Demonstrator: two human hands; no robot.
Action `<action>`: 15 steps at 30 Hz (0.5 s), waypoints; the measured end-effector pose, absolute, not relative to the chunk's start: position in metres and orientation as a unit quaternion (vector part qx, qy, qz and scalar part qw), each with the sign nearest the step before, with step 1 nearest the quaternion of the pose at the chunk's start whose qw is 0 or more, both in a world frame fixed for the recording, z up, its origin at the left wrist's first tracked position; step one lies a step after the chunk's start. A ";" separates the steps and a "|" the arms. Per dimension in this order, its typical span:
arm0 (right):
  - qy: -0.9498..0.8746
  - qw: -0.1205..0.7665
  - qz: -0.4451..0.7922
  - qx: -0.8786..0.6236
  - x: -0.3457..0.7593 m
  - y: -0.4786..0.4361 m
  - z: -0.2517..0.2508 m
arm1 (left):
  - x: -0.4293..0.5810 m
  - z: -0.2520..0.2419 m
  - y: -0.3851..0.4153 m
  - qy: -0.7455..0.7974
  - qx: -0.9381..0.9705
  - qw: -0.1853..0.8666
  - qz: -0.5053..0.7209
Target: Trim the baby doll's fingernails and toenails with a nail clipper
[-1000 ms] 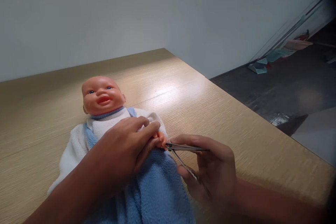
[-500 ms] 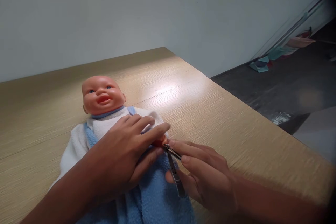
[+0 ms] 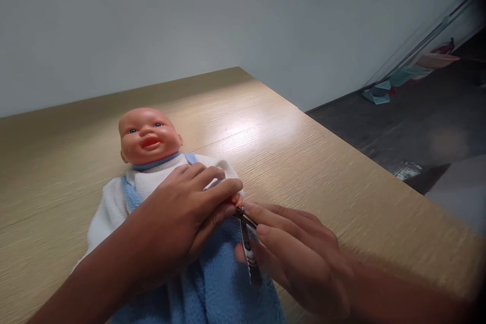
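Note:
A baby doll (image 3: 150, 136) in a white and blue terry outfit lies face up on the wooden table (image 3: 288, 162). My left hand (image 3: 190, 207) rests across its chest, with thumb and forefinger closed on the doll's small orange hand (image 3: 236, 199). In my right hand (image 3: 296, 253) is a metal nail clipper (image 3: 248, 248), its lever swung out and angled down. The clipper's jaws are at the doll's fingers; whether they touch cannot be made out. My fingers cover most of the doll's hand.
A pale wall (image 3: 182, 25) stands behind the table. Past the table's right edge lies a dark floor (image 3: 364, 131), with a light blue dustpan-like item (image 3: 377, 93) and a pink basin (image 3: 436, 59) along the wall. A pale surface (image 3: 459, 187) shows at the far right.
My right hand and the clipper have shifted slightly left and up. The left thumb and forefinger have drawn closer together around the doll's hand. The doll's body stays in place.

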State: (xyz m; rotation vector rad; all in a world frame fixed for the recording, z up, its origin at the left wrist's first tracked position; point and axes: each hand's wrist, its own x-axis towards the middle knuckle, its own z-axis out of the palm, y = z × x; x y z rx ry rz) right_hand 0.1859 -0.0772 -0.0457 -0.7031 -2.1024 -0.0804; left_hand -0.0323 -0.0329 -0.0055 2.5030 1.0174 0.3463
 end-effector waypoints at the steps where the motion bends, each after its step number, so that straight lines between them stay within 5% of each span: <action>1: -0.851 0.444 -0.058 -0.275 0.185 -0.077 -0.045 | -0.032 -0.006 -0.033 0.365 0.898 0.209 0.126; 15: -0.857 0.434 -0.088 -0.263 0.181 -0.078 -0.042 | -0.032 -0.007 -0.032 0.361 0.903 0.199 0.124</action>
